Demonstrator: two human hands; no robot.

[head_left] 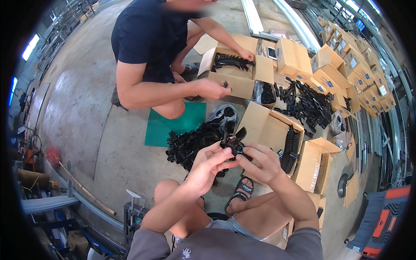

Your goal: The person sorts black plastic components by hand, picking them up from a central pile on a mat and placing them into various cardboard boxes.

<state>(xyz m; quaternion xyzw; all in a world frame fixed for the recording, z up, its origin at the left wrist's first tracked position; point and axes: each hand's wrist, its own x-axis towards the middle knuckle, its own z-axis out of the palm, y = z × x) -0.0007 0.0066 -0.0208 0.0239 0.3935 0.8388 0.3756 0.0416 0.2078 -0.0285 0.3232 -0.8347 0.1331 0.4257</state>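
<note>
My left hand (207, 168) and my right hand (262, 163) meet in front of me, fingers closed on one glossy black part (234, 144) with curved, flared ends. Its exact kind I cannot make out. Just beyond my hands, a heap of similar black parts (187, 149) lies on the floor, partly hidden by my left hand. Close to my right hand stands an open cardboard box (256, 116) with black parts (291, 147) lined up in a row inside.
Opposite me, a person in a dark shirt (141, 39) works at another open box (236, 79) of black parts. A green sheet (157, 125) lies under the heap's far side. More black pieces (307, 104) and stacked cartons (355, 65) are at the right. A broom (82, 186) lies left.
</note>
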